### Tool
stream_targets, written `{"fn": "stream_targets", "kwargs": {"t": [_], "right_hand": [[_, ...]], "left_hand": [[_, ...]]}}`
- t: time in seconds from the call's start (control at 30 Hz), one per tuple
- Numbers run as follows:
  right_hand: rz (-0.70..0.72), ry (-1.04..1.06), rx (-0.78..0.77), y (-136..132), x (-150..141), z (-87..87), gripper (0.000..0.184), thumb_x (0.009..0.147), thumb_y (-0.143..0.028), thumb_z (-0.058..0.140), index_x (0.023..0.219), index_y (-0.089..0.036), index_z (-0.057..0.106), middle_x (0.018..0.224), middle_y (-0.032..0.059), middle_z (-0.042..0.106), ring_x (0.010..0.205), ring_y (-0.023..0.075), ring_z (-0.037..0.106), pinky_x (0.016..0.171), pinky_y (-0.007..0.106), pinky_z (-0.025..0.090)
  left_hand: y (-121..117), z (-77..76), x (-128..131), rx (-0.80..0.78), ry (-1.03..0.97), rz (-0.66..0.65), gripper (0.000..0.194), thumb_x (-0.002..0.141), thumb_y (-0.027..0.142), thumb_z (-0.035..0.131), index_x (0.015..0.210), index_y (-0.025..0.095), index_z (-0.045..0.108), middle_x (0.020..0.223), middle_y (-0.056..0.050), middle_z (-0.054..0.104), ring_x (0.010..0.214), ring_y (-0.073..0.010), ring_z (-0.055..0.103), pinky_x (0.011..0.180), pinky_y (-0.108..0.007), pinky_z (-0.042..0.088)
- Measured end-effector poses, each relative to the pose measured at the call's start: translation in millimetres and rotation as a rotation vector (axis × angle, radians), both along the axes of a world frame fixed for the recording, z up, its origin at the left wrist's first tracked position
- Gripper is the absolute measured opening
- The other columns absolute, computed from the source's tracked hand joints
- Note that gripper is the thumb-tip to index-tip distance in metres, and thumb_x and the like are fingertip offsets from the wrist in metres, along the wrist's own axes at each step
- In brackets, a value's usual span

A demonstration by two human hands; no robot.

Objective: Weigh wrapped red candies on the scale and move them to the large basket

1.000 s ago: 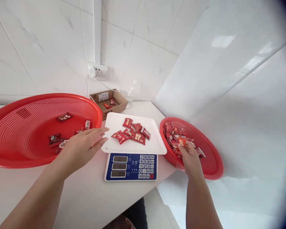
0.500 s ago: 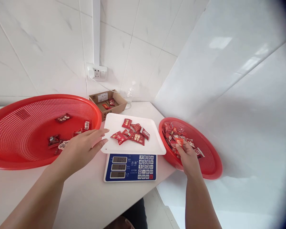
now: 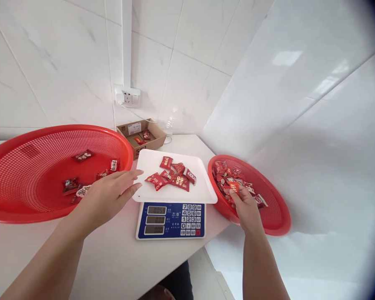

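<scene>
My right hand [image 3: 246,205] pinches an orange-red wrapped candy [image 3: 234,186] over the right red basket [image 3: 276,208], where many red-wrapped candies lie. My left hand [image 3: 112,196] is open, fingers stretched toward the left edge of the white weighing tray [image 3: 150,196], holding nothing. Several red candy packets [image 3: 179,182] rest on that tray. Below it, the blue front panel of the digital scale [image 3: 171,221] carries three displays; the top one seems to read 0.059. Partly behind my left hand stands the larger left red basket [image 3: 28,175] with several wrapped candies [image 3: 83,155] inside.
Behind the scale sits a small cardboard box [image 3: 156,141] with a few candies in it. A clear plastic bottle [image 3: 171,121] stands by the tiled wall, under a socket [image 3: 131,97] with a plug and cable. The white table's [image 3: 112,266] edge slants at lower right.
Almost nothing differs. Both hands keep their places, the right still pinching the candy, and the view has shifted very slightly.
</scene>
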State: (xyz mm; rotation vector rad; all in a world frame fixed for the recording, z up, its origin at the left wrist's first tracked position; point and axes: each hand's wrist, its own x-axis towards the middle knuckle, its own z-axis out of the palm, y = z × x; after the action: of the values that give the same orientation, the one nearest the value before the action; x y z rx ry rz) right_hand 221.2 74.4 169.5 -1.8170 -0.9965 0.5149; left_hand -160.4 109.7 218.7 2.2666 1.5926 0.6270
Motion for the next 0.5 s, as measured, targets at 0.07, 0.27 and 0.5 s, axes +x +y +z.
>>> {"fn": "stream_targets", "kwargs": {"t": [0.07,0.27,0.5], "right_hand": [[-0.001,0.006,0.009,-0.1,-0.2,-0.1,0.038,0.074,-0.048,0.061,0.105,-0.025,0.061,0.100,0.0035,0.071,0.090,0.0244,0.065,0.079,0.038,0.049],[-0.013,0.031,0.015,0.2,-1.6,1.4,0.040,0.071,-0.048,0.064,0.104,-0.025,0.062,0.097,0.0034,0.072,0.087,0.0240,0.065,0.076,0.037,0.050],[-0.038,0.046,0.002,1.0,-1.1,0.6,0.043,0.072,-0.050,0.062,0.108,-0.025,0.060,0.102,0.0036,0.070,0.093,0.0244,0.064,0.079,0.037,0.050]], "left_hand": [[-0.9,1.1,0.1,0.003,0.003,-0.003,0.047,0.091,0.052,0.032,0.125,0.029,0.054,0.120,-0.004,0.066,0.108,-0.0287,0.061,0.083,-0.042,0.051],[-2.1,2.1,-0.5,0.003,-0.014,-0.007,0.045,0.091,0.052,0.034,0.123,0.028,0.055,0.117,-0.004,0.068,0.107,-0.0287,0.061,0.084,-0.043,0.050],[-0.8,2.0,1.1,-0.027,-0.009,0.004,0.046,0.091,0.053,0.033,0.125,0.031,0.053,0.126,-0.003,0.063,0.114,-0.0303,0.058,0.085,-0.046,0.050]]}}
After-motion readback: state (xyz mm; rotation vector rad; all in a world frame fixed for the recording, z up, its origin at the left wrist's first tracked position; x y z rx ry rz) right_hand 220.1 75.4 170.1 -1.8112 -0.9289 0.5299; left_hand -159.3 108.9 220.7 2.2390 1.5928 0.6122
